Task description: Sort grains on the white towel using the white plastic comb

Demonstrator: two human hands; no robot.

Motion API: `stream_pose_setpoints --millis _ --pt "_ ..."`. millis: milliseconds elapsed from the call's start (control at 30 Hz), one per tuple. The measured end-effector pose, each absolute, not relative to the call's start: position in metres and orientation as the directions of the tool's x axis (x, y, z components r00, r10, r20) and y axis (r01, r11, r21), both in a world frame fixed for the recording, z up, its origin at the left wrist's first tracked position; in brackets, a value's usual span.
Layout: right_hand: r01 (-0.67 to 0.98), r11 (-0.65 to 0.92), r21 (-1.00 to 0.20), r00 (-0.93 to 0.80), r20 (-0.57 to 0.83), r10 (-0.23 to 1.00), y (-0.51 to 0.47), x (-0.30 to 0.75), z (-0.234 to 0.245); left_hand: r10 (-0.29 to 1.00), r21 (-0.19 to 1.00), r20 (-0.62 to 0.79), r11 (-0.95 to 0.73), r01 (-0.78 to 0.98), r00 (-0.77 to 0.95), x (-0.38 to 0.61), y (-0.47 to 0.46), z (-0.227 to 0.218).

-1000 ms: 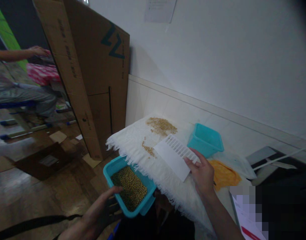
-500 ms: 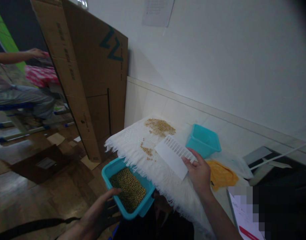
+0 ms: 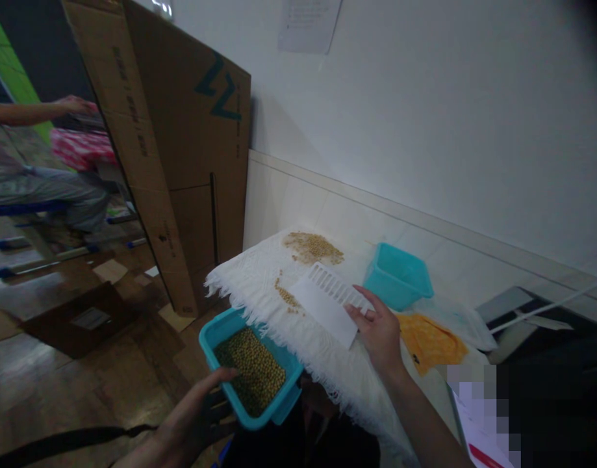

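Note:
My left hand (image 3: 201, 403) grips the near-left rim of a turquoise plastic basin (image 3: 291, 383), thumb over the edge. Soybeans (image 3: 259, 364) and some darker green beans fill its bottom; it is held below the table's fringed edge. Between the thumb and fingers of my right hand (image 3: 379, 325) is a white slotted plastic scraper (image 3: 322, 312), lying low over the white cloth (image 3: 259, 273). A short line of loose soybeans (image 3: 286, 296) lies just left of the scraper. Behind it is a bigger scattered heap of soybeans (image 3: 317, 246).
A second turquoise bin (image 3: 400, 273) stands by the wall, with an orange cloth (image 3: 434, 341) in front of it. A tall cardboard box (image 3: 195, 169) rises at the left. Beyond it another person's arm (image 3: 30, 112) reaches out. Papers (image 3: 483, 422) lie at the lower right.
My right hand has moved the scraper a little to the left, closer to the line of loose soybeans. The left hand and the basin have stayed put.

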State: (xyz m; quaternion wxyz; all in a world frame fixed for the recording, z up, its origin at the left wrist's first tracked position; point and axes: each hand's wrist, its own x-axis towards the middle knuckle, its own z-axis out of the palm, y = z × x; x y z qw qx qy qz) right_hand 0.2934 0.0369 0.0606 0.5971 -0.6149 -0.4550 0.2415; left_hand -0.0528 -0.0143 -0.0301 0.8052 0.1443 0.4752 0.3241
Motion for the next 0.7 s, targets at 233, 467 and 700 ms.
stream_pose_setpoints --millis 233,467,700 --pt "0.197 0.114 -0.974 0.441 0.192 0.877 0.036 0.294 0.059 0.657 0.547 -0.693 0.747 -0.377 0.296 -0.053 -0.014 -0.028" --pt "0.166 0.110 -0.980 0.447 0.174 0.878 0.030 0.294 0.057 0.666 0.562 -0.673 0.743 -0.365 0.320 -0.055 -0.014 -0.033" --pt "0.206 0.061 -0.977 0.506 0.160 0.848 0.012 0.314 0.051 0.640 0.527 -0.697 0.763 -0.374 0.323 -0.056 -0.013 -0.036"
